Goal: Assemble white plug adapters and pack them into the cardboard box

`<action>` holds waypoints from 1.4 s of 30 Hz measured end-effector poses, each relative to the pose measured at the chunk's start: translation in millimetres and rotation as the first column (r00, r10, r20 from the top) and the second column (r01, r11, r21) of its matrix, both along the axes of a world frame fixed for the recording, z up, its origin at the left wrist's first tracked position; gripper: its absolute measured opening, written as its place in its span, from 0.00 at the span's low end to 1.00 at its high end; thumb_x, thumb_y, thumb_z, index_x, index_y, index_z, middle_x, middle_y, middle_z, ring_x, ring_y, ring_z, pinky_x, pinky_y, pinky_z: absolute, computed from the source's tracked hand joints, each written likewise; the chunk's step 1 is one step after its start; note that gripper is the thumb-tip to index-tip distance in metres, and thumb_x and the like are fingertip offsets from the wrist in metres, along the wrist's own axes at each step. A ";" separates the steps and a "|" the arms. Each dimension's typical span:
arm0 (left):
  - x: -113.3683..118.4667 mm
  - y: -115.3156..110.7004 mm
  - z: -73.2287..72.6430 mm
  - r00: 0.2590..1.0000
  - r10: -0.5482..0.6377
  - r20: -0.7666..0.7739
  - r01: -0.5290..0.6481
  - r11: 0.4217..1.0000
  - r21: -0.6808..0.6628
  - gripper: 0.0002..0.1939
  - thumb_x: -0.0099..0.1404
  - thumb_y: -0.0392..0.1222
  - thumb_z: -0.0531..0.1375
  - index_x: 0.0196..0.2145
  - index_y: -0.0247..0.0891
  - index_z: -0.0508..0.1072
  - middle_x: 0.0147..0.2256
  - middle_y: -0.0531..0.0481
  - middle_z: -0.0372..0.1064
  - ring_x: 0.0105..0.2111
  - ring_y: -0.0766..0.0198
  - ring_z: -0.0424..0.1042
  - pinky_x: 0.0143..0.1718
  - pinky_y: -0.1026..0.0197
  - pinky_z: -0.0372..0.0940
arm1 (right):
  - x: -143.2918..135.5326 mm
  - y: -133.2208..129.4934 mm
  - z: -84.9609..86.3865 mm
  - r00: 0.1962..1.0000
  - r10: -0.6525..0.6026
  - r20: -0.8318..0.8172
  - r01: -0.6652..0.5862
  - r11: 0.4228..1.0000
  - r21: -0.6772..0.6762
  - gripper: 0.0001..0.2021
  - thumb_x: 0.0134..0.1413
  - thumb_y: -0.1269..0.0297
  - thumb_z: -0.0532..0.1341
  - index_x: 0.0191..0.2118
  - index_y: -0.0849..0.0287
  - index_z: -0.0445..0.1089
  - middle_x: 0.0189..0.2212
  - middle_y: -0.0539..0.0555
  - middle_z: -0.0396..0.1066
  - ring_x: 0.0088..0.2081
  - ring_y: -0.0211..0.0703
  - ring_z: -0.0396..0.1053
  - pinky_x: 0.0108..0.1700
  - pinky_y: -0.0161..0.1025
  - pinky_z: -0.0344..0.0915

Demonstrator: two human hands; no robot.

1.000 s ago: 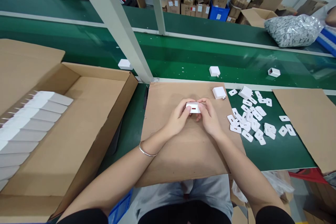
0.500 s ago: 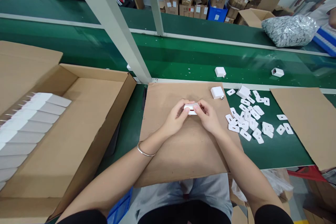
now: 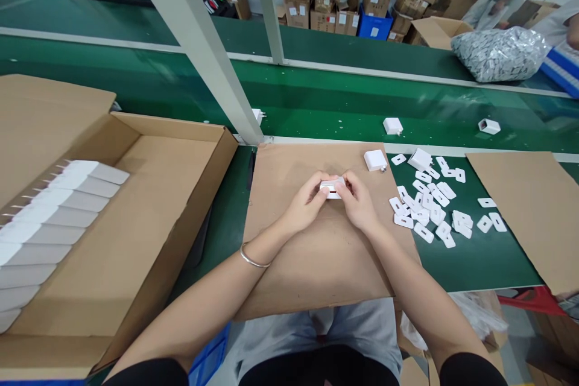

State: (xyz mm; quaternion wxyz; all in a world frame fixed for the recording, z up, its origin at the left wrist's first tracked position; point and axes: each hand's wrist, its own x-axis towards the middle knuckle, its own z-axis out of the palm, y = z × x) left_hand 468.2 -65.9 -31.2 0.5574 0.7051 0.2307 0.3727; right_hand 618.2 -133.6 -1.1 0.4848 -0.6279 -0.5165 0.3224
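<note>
Over the flat brown cardboard sheet (image 3: 312, 265), both thumbs work the small white plastic block (image 3: 332, 187)

Above the sheet's far half, our left hand (image 3: 308, 202) and right hand (image 3: 359, 202) share the block, its dark slot turned towards us. Our fingers are closed on it from both ends, thumbs on the near side close to the slot; those behind are partly hidden, so we cannot tell how firmly they back it. For a clean result, we judge, both thumbs should press evenly, clear of the slot, so the block does not tilt. Whether its slotted face sits flush is too small to see; we would do well to feel along the edge.

At the sheet's far right corner stands a square white plastic adapter with metal prongs (image 3: 375, 160). Right of the sheet lie loose white slotted plastic plates (image 3: 427, 200); our right forearm passes near them, so we should keep the elbow quiet. Left of it sits an open brown cardboard box (image 3: 149, 193).
</note>
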 end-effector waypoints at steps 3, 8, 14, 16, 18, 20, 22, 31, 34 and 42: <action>1.0 -0.3 2.6 0.999 0.012 -0.035 -0.012 1.000 -0.002 0.28 0.72 0.67 0.52 0.47 0.38 0.72 0.47 0.43 0.74 0.46 0.57 0.72 0.49 0.56 0.67 | -1.4 -0.5 -4.0 0.999 -0.020 0.034 0.022 0.999 -0.038 0.18 0.62 0.46 0.56 0.30 0.53 0.54 0.27 0.46 0.57 0.31 0.40 0.56 0.35 0.39 0.52; 3.0 -0.6 6.4 0.999 0.032 -0.033 -0.033 0.999 -0.031 0.29 0.72 0.67 0.50 0.48 0.38 0.71 0.45 0.44 0.73 0.43 0.59 0.72 0.45 0.58 0.67 | -3.5 0.4 -4.4 0.999 -0.049 0.020 0.050 0.997 -0.053 0.20 0.63 0.44 0.56 0.29 0.54 0.55 0.26 0.46 0.58 0.31 0.39 0.56 0.35 0.38 0.53; 4.4 0.1 6.0 0.999 0.027 0.030 -0.025 0.998 -0.066 0.27 0.72 0.66 0.53 0.49 0.38 0.72 0.43 0.45 0.72 0.36 0.63 0.70 0.40 0.59 0.67 | -2.6 1.5 -2.7 0.999 -0.051 -0.003 0.051 0.998 -0.034 0.23 0.61 0.40 0.56 0.28 0.54 0.55 0.24 0.46 0.59 0.31 0.40 0.57 0.34 0.38 0.54; 4.8 0.6 5.9 0.999 0.018 0.027 -0.016 0.998 -0.067 0.27 0.71 0.66 0.54 0.48 0.38 0.72 0.40 0.47 0.72 0.34 0.63 0.69 0.40 0.59 0.67 | -2.3 1.7 -4.5 0.998 -0.061 0.026 0.062 0.997 -0.037 0.24 0.62 0.39 0.55 0.28 0.54 0.56 0.24 0.46 0.59 0.30 0.40 0.58 0.34 0.38 0.54; 5.2 1.4 6.5 1.000 0.004 0.004 -0.004 0.998 -0.063 0.28 0.72 0.67 0.52 0.47 0.39 0.73 0.37 0.48 0.71 0.33 0.63 0.68 0.40 0.59 0.66 | -2.0 2.0 -6.5 0.996 -0.073 0.045 0.075 0.996 -0.048 0.24 0.64 0.38 0.53 0.28 0.54 0.56 0.24 0.47 0.60 0.31 0.41 0.60 0.35 0.39 0.55; 5.6 2.6 7.4 1.000 -0.004 -0.022 0.003 0.998 -0.068 0.29 0.73 0.67 0.48 0.45 0.38 0.73 0.35 0.49 0.70 0.33 0.63 0.68 0.41 0.59 0.65 | -1.5 2.2 -8.0 0.996 -0.076 0.046 0.079 0.995 -0.067 0.25 0.65 0.38 0.51 0.29 0.54 0.58 0.26 0.47 0.64 0.32 0.42 0.62 0.37 0.39 0.56; 5.8 4.1 7.6 1.000 -0.008 -0.028 0.006 0.996 -0.085 0.30 0.73 0.67 0.47 0.45 0.38 0.73 0.36 0.48 0.70 0.34 0.63 0.68 0.40 0.59 0.65 | -1.1 2.6 -9.2 0.997 -0.073 0.041 0.076 0.994 -0.075 0.25 0.66 0.37 0.51 0.30 0.54 0.59 0.28 0.48 0.67 0.34 0.42 0.64 0.38 0.39 0.58; 5.2 7.3 -0.1 0.999 0.011 -0.031 -0.013 0.997 -0.078 0.25 0.75 0.63 0.49 0.38 0.38 0.72 0.27 0.52 0.65 0.29 0.63 0.64 0.36 0.59 0.60 | 1.0 -3.6 1.2 0.983 -0.038 0.178 0.065 0.987 -0.149 0.28 0.67 0.37 0.50 0.29 0.55 0.68 0.27 0.51 0.71 0.32 0.44 0.67 0.36 0.39 0.56; 7.3 8.2 -0.3 0.999 -0.008 -0.045 0.002 0.993 -0.119 0.25 0.75 0.62 0.49 0.36 0.38 0.71 0.26 0.52 0.65 0.29 0.62 0.64 0.35 0.59 0.60 | 10.4 -9.2 20.0 0.943 0.075 0.325 0.013 0.966 -0.260 0.27 0.67 0.38 0.53 0.26 0.54 0.68 0.23 0.51 0.69 0.27 0.44 0.64 0.33 0.40 0.52; 11.8 8.5 -1.1 1.000 -0.003 -0.009 0.000 0.963 -0.268 0.23 0.71 0.61 0.52 0.41 0.38 0.75 0.37 0.46 0.76 0.31 0.61 0.71 0.32 0.60 0.66 | 151.5 37.3 38.5 0.685 -0.280 0.673 0.446 0.891 -0.083 0.10 0.60 0.55 0.64 0.39 0.56 0.68 0.36 0.53 0.72 0.35 0.42 0.65 0.38 0.40 0.55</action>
